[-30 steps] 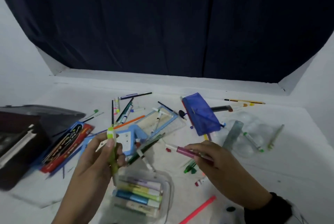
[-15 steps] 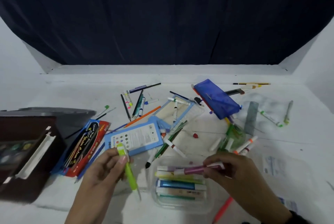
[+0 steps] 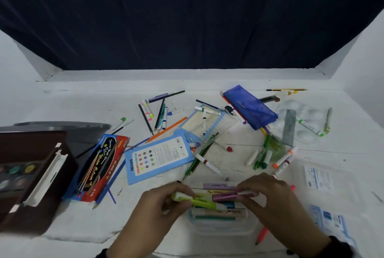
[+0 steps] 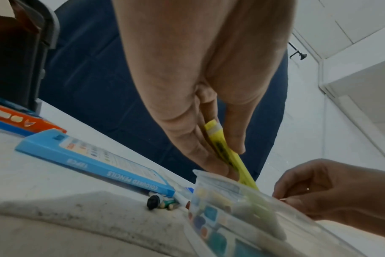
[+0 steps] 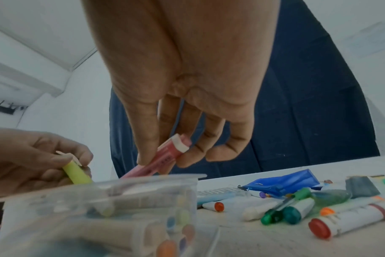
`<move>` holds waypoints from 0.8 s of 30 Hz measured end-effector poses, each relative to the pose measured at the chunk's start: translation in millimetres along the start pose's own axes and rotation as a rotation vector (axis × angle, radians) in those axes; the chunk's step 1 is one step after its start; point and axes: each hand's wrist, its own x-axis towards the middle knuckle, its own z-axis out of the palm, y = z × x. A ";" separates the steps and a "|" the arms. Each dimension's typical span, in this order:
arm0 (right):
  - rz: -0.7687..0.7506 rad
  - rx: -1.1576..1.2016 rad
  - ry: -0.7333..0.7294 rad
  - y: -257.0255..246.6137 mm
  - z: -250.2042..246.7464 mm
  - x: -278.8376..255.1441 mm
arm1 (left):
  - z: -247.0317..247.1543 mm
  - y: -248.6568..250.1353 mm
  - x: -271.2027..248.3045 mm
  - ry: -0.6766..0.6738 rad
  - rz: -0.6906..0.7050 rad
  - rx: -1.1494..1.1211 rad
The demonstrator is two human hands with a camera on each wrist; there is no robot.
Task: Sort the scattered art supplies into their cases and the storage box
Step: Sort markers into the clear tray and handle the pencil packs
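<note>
From the head view, a white bench [image 3: 62, 174] runs back to a dark blue curtain [image 3: 187, 18], with white walls at both sides. One clear tub [image 3: 224, 228] of highlighters sits at the near edge. The left hand [image 3: 158, 212] pinches one green highlighter [image 3: 199, 201] over it; the right hand [image 3: 274, 201] pinches one pink highlighter [image 3: 228, 196] just beside. Farther back lie one blue pencil box [image 3: 160, 157], one red box [image 3: 99, 166], one blue pouch [image 3: 249, 107] and one brown case [image 3: 31, 174] at the left, among many loose markers and pencils.

From the left wrist, the left hand [image 4: 204, 104] has its fingers closed on the green highlighter [image 4: 229, 154], whose lower end dips inside the tub [image 4: 242, 208]. The pencil box [image 4: 94, 161] lies flat on the bench [image 4: 55, 200]; the right hand [image 4: 332, 191] is at the tub's far side.

From the right wrist, the right hand [image 5: 187, 87] clamps the pink highlighter [image 5: 165, 160] between thumb and fingers, tip down at the tub [image 5: 99, 208] rim. The left hand [image 5: 33, 156] holds the green highlighter [image 5: 76, 173]. The pouch [image 5: 283, 182] and several capped markers [image 5: 297, 210] lie on the bench [image 5: 264, 243] at the right.
</note>
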 end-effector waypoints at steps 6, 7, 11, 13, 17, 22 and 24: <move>-0.092 -0.095 -0.006 1.7 10.3 1.0 | 6.7 3.0 3.3 -0.012 0.319 0.344; -0.079 -0.111 -0.028 1.1 12.0 1.4 | 9.4 2.4 5.4 -0.028 0.341 0.402; -0.036 -0.141 -0.099 0.4 18.0 3.2 | 18.8 6.0 12.8 -0.063 0.342 0.555; -0.028 -0.118 -0.087 -0.6 18.2 4.7 | 20.8 10.8 15.4 -0.078 0.336 0.590; -0.012 -0.100 -0.078 -2.2 18.9 6.9 | 26.4 14.2 18.2 -0.097 0.339 0.653; 0.024 -0.073 -0.064 -1.1 21.6 5.5 | 37.0 21.8 21.8 -0.084 0.318 0.720; 0.019 -0.037 -0.019 -1.0 20.2 3.4 | 36.9 20.8 23.0 -0.070 0.315 0.701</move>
